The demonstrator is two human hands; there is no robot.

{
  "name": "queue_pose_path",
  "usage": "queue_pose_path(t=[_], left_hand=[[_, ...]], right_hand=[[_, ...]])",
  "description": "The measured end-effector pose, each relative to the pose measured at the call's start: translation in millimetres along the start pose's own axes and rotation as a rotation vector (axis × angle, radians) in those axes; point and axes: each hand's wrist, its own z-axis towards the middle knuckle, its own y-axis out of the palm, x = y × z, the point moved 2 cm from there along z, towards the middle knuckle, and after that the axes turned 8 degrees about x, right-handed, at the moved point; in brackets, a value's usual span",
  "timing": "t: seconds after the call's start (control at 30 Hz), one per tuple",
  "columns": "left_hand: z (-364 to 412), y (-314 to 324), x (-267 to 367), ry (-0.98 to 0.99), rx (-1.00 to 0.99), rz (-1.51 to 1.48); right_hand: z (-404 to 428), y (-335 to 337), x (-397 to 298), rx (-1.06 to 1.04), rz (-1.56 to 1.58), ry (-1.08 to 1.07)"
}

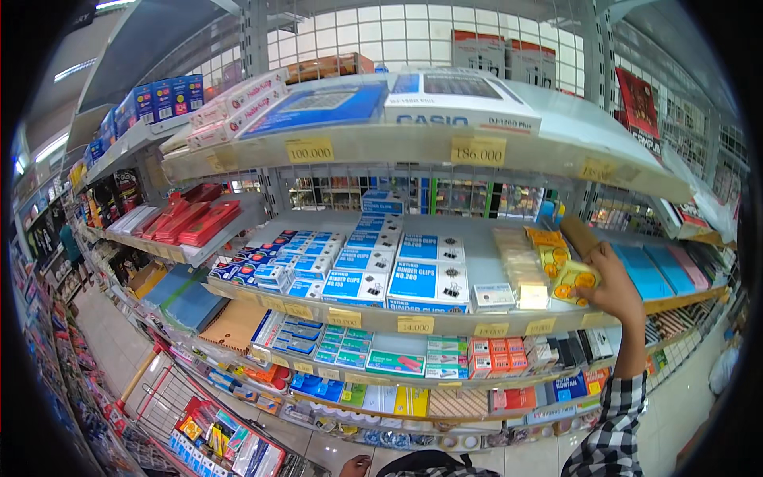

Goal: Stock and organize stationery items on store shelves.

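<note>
My right hand reaches to the right part of the middle shelf, its fingers gripping a small yellow packet with round orange pictures. Behind that packet stands a similar yellow-orange packet, beside a row of clear plastic packets. A brown object shows just past my fingers, partly covered by them. To the left are stacks of blue and white Kenko binder clip boxes. Only part of my left hand appears, low at the bottom edge; whether it holds anything is hidden.
Above, a shelf edge juts out under a Casio calculator box. Lower shelves hold small boxes and stationery. A wire shopping cart with goods stands at lower left. Blue folders lie right of my hand.
</note>
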Motion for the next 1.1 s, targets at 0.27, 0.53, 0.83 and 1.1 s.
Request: queue_pose_path(t=[0.27,0.53,0.83,1.1], left_hand=[[12,-48,94,0.170,0.028,0.018],[-40,-118,247,0.294,0.124,-0.635],[-58,-225,267,0.221,0.341,-0.975],[-82,-267,183,0.100,0.538,-0.947]], right_hand=[[-53,-41,-51,0.489,0.047,-0.020],[-108,76,-170,-0.064,0.908,-0.300],[-150,274,-356,-0.748,1.599,0.366],[-184,320,-440,-0.901,1.543,0.325]])
